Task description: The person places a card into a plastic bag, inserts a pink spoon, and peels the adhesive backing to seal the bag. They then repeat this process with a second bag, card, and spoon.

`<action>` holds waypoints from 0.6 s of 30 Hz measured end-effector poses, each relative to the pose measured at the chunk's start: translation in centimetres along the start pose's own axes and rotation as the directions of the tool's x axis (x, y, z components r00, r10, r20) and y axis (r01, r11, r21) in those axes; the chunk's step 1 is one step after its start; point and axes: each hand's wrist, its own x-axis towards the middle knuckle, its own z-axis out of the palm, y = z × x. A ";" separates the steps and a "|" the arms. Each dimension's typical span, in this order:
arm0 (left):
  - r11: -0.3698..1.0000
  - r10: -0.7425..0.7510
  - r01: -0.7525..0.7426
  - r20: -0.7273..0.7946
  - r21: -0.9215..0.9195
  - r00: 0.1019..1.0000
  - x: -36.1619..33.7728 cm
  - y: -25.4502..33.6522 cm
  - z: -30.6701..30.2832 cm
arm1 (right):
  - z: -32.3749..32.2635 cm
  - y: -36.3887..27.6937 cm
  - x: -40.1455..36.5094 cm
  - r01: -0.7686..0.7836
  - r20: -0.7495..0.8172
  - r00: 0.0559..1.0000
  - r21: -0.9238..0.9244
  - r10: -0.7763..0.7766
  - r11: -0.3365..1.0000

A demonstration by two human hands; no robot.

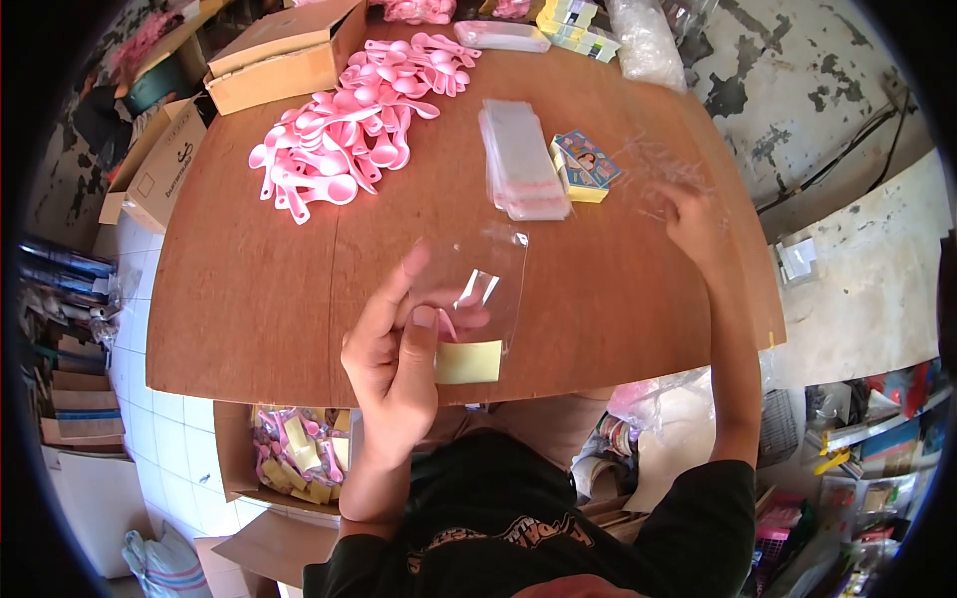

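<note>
My left hand [391, 359] is closed on a clear plastic bag [508, 269], thumb on top and fingers behind it. Inside the bag's near end lies a pale yellow card [471, 362], and a bit of pink shows beside my thumb. My right hand [688, 217] is over the right side of the table, its fingers drawn together at a scatter of thin clear plastic strips [648, 164]. I cannot tell what those fingers hold. Left of them sit a stack of printed cards [588, 164] and a pile of flat clear bags [523, 164].
Pink measuring spoons [349, 130] are heaped at the table's back left, beside a cardboard box [284, 60]. Below the table's front edge stands an open box of filled packs [299, 453]. A peeling wall [788, 75] borders the right side.
</note>
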 end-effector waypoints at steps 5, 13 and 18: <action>1.000 0.003 -0.003 -0.012 0.001 1.000 0.8 -0.6 0.8 | -2.1 -6.6 1.2 -0.028 -0.201 0.969 0.486 0.143 0.874; 0.997 -0.016 0.019 0.051 -0.072 0.999 1.3 -2.0 1.3 | -2.8 -18.5 -0.8 -0.117 0.164 0.972 0.960 -0.169 0.255; 0.988 -0.037 0.040 0.026 -0.151 0.999 1.6 -1.3 0.9 | -1.4 -19.2 -0.6 -0.046 0.073 0.990 0.977 -0.124 0.207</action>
